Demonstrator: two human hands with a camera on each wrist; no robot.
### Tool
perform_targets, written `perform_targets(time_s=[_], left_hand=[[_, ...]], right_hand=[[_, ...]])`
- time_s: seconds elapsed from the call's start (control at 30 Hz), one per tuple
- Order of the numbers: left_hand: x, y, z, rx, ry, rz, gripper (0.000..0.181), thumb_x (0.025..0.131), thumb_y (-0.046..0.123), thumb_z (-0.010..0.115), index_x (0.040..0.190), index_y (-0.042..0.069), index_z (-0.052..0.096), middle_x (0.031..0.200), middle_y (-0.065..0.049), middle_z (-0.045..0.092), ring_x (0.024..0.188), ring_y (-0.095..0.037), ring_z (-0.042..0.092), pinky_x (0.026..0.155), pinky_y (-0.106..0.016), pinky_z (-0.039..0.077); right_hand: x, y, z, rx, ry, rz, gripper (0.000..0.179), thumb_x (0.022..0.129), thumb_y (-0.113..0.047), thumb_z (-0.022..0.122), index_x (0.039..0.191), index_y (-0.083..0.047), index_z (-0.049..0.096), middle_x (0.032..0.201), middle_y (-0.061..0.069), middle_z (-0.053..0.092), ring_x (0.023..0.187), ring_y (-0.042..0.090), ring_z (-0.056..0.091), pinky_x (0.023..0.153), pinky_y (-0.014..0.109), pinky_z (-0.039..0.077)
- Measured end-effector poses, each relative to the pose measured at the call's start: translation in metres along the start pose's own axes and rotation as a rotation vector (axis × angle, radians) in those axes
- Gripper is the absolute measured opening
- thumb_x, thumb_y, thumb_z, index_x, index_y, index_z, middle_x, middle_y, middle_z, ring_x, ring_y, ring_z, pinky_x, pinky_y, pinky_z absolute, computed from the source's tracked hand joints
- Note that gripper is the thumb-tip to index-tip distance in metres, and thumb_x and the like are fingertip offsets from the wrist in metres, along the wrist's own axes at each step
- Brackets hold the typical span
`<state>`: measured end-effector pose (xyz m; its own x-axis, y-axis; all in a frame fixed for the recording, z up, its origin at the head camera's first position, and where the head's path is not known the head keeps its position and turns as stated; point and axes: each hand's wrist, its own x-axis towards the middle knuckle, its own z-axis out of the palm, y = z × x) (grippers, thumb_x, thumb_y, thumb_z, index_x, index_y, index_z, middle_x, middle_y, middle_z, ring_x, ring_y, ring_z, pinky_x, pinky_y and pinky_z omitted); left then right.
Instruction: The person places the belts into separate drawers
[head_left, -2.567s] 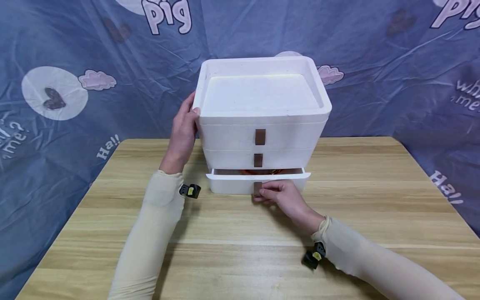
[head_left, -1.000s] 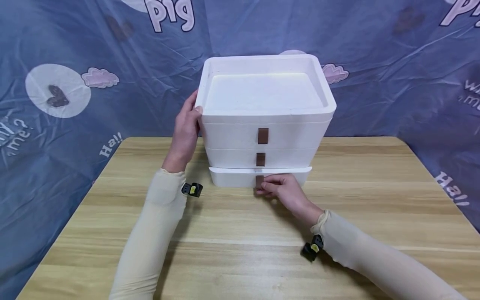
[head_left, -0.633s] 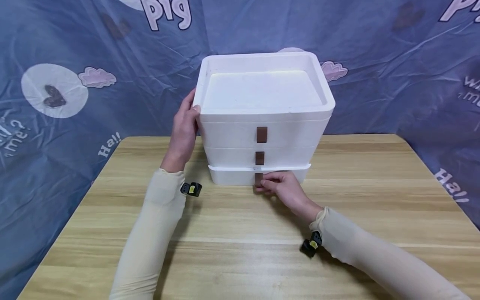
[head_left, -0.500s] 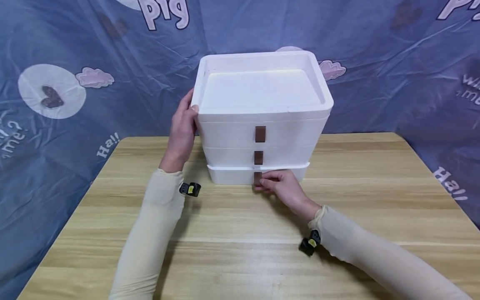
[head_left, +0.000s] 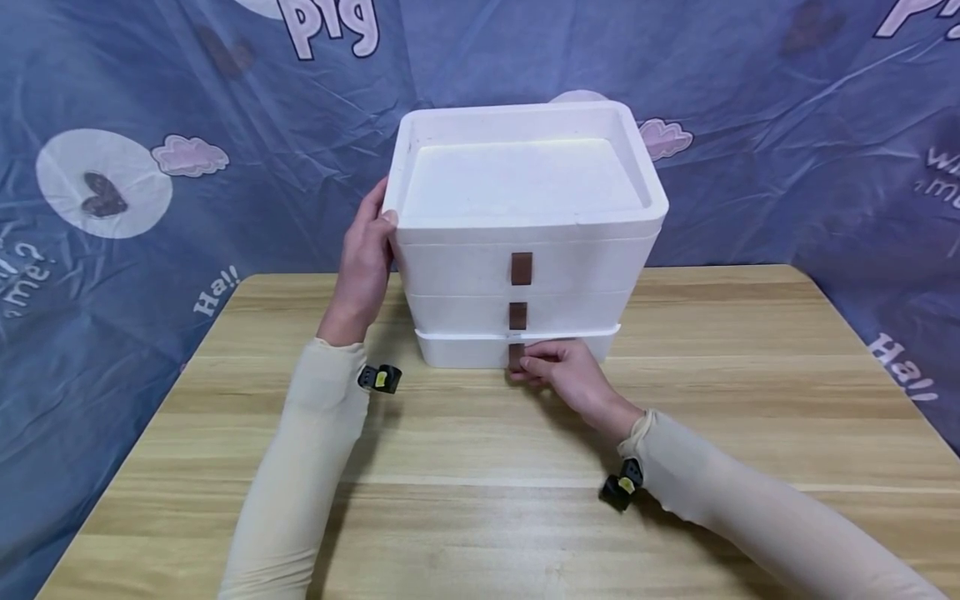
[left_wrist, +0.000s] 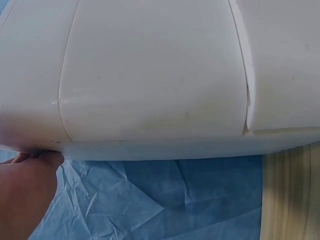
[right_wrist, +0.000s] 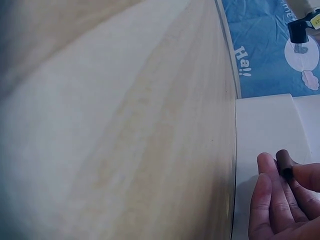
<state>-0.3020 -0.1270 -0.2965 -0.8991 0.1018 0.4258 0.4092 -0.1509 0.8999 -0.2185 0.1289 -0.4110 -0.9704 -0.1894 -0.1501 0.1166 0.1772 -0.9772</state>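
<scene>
A white plastic drawer unit (head_left: 450, 267) stands on the table, a recessed tray forming its top. Three brown pull tabs run down its front, one per drawer. My left hand (head_left: 366, 258) lies along the unit's upper left side, thumb at the front corner of the rim; the left wrist view catches part of this hand (left_wrist: 27, 192) against the white wall. With thumb and forefinger, my right hand (head_left: 570, 379) pinches the lowest pull tab (head_left: 515, 357). The bottom drawer (head_left: 461, 352) is pushed in, its lip jutting slightly past the drawers above. Its inside is hidden.
The wooden table (head_left: 465, 500) reaches around the unit on both sides and in front. A blue patterned cloth (head_left: 300, 142) hangs behind it. Each wrist carries a small black camera, one at the left cuff (head_left: 381, 378) and one at the right.
The bottom drawer has slid in from partly pulled out, covering the orange-red thing that showed inside. My right hand moved away from me with the tab; my left stayed on the side.
</scene>
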Motion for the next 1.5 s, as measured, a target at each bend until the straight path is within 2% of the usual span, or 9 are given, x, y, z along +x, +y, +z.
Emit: perform_targets(time_s=[0.23, 0.63, 0.87, 1.1, 1.33, 1.5], left_hand=[[0.0001, 0.0003, -0.0003, -0.005, 0.002, -0.008, 0.059, 0.095, 0.016, 0.04, 0.152, 0.002, 0.03, 0.149, -0.011, 0.038, 0.131, -0.023, 0.04, 0.106, -0.035, 0.032], [-0.0003, 0.0001, 0.0002, 0.006, 0.009, -0.02, 0.06, 0.095, 0.017, 0.04, 0.152, 0.004, 0.031, 0.15, -0.01, 0.038, 0.131, -0.023, 0.04, 0.106, -0.034, 0.032], [-0.0007, 0.0, -0.0002, 0.041, -0.008, -0.005, 0.059, 0.096, 0.019, 0.039, 0.153, 0.004, 0.03, 0.149, -0.01, 0.038, 0.13, -0.023, 0.041, 0.106, -0.036, 0.032], [-0.0008, -0.0002, 0.0001, 0.044, -0.009, -0.01, 0.059, 0.096, 0.02, 0.039, 0.153, 0.005, 0.03, 0.149, -0.01, 0.038, 0.13, -0.023, 0.041, 0.106, -0.036, 0.032], [-0.0015, 0.0, 0.0005, 0.063, -0.01, -0.003, 0.06, 0.096, 0.021, 0.039, 0.153, 0.005, 0.03, 0.15, -0.009, 0.037, 0.131, -0.022, 0.04, 0.106, -0.036, 0.032], [-0.0014, 0.0011, 0.001, 0.045, -0.004, -0.01, 0.059, 0.096, 0.019, 0.038, 0.153, 0.005, 0.03, 0.15, -0.009, 0.036, 0.131, -0.022, 0.039, 0.107, -0.036, 0.031]], right_hand=[[0.0022, 0.0008, -0.0003, 0.041, -0.009, -0.01, 0.021, 0.094, 0.001, 0.059, 0.111, 0.012, 0.066, 0.096, 0.021, 0.071, 0.091, 0.032, 0.07, 0.078, 0.038, 0.054], [0.0062, 0.0017, -0.001, 0.037, -0.007, -0.031, 0.022, 0.094, 0.001, 0.06, 0.111, 0.013, 0.066, 0.097, 0.022, 0.071, 0.093, 0.033, 0.069, 0.08, 0.038, 0.054], [0.007, 0.0008, -0.0021, -0.037, 0.011, 0.015, 0.023, 0.093, -0.005, 0.063, 0.112, 0.005, 0.069, 0.097, 0.017, 0.072, 0.091, 0.03, 0.07, 0.074, 0.037, 0.054], [0.0077, -0.0009, -0.0025, -0.098, 0.043, 0.034, 0.023, 0.093, -0.007, 0.064, 0.113, 0.004, 0.07, 0.098, 0.013, 0.073, 0.089, 0.027, 0.069, 0.065, 0.033, 0.052], [0.0074, -0.0021, -0.0019, -0.093, 0.047, 0.039, 0.023, 0.092, -0.006, 0.065, 0.112, 0.003, 0.071, 0.1, 0.014, 0.072, 0.089, 0.028, 0.07, 0.071, 0.037, 0.053], [0.008, -0.0023, -0.0019, -0.077, 0.04, 0.024, 0.023, 0.092, -0.005, 0.065, 0.112, 0.004, 0.07, 0.099, 0.014, 0.072, 0.089, 0.029, 0.07, 0.076, 0.038, 0.054]])
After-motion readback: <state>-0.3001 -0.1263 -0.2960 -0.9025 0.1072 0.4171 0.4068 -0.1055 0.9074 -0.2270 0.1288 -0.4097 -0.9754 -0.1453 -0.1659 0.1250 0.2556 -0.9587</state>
